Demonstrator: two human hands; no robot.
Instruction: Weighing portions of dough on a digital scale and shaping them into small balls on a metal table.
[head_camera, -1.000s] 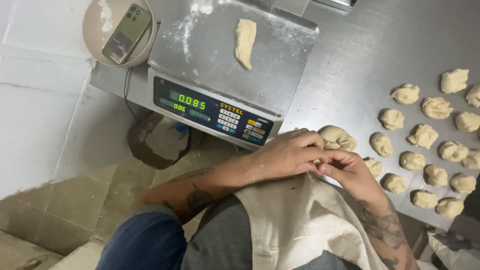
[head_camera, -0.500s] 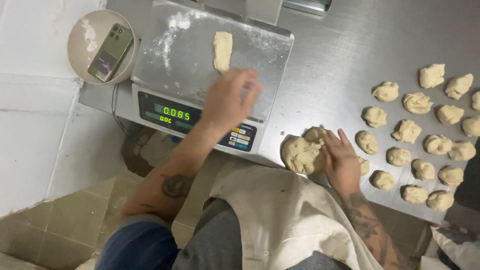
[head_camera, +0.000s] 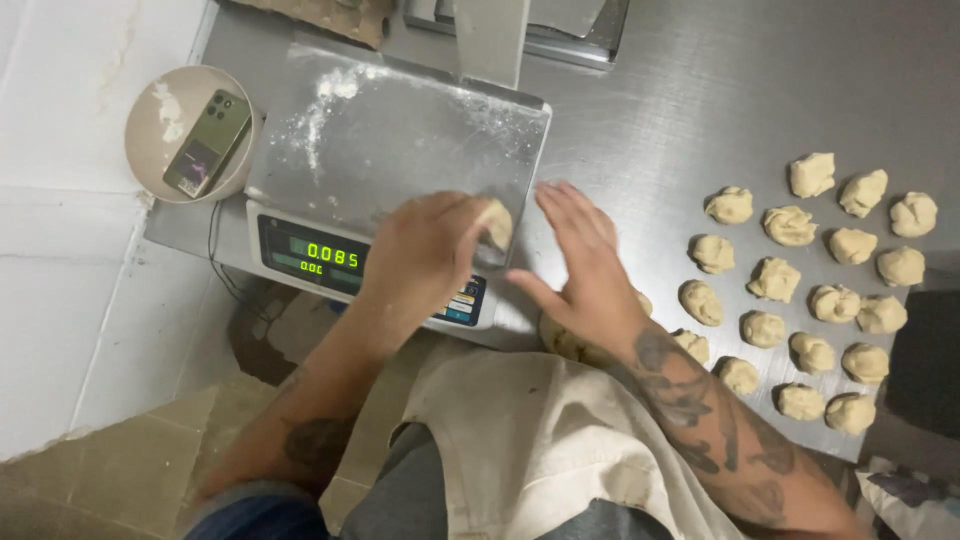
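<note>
Left hand (head_camera: 425, 250) curled around dough piece (head_camera: 496, 222), at front right corner of scale platform (head_camera: 400, 140). Right hand (head_camera: 585, 265) spread flat, fingers open, holding nothing, hovering over steel table (head_camera: 700, 90) just right of scale, dough lump (head_camera: 565, 340) under wrist. Half second before: dough piece lay mid-platform, left hand reaching; right hand rested on lump.
</note>
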